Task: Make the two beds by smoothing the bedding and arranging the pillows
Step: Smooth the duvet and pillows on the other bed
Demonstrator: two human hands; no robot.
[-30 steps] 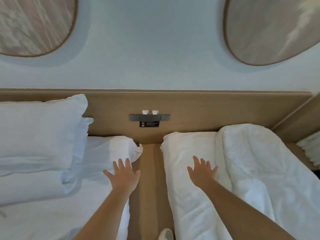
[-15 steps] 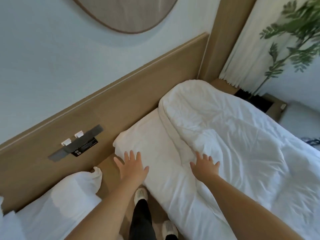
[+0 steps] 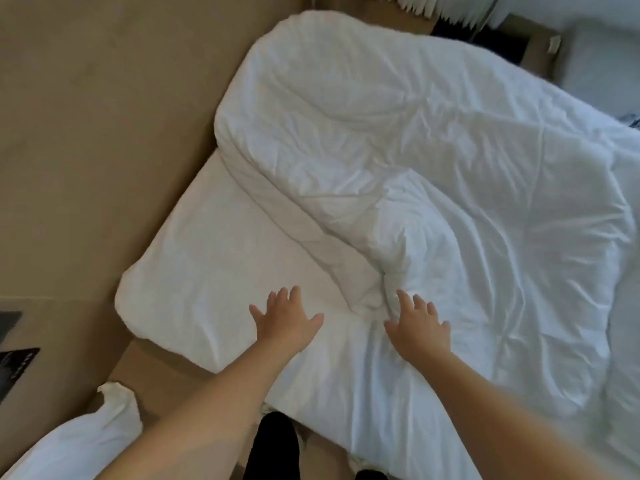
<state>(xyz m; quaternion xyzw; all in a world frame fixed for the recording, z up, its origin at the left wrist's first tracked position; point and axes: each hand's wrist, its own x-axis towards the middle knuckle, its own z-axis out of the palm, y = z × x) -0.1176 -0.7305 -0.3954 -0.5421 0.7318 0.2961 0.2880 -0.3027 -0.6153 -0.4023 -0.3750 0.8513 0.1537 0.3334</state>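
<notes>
Duvet [image 3: 433, 174] fills centre and right of frame, rumpled, its top edge rolled back off the sheet [image 3: 214, 254]. Your left hand [image 3: 285, 325] is over the sheet and your right hand [image 3: 417, 329] at the duvet's edge, fingers of both spread, gripping nothing. No pillow in view here; smoothing looks barely begun.

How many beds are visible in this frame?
2. One bed fills the centre and right, with a rumpled duvet on it. The other bed shows only as a white corner at lower left, the rest out of frame.
</notes>
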